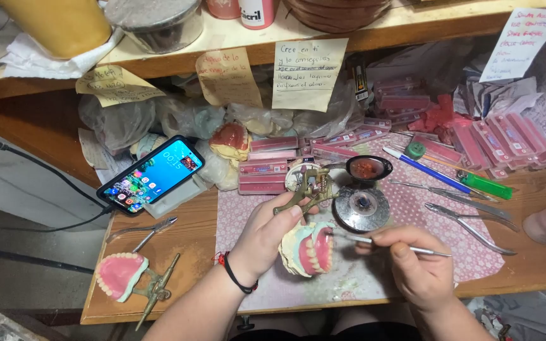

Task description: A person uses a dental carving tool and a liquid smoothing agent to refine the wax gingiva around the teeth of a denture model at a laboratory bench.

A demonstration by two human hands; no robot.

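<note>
My left hand (266, 235) grips a brass articulator (304, 192) carrying a denture model (309, 248) with pink wax gums and white teeth on pale plaster. My right hand (417, 264) pinches a thin metal carving tool (374, 241), whose tip touches the teeth on the model's right side. Both hands hover over a pink patterned mat (412, 208) at the front of the wooden bench. A black band circles my left wrist.
Just behind the hands are a round metal burner (361, 208) and a spoon of red wax (368, 168). A phone (151, 175) leans at left. A second denture on an articulator (124, 276) lies front left. Metal tools (469, 218), a blue pen, a green lighter and pink tooth boxes (513, 136) lie at right.
</note>
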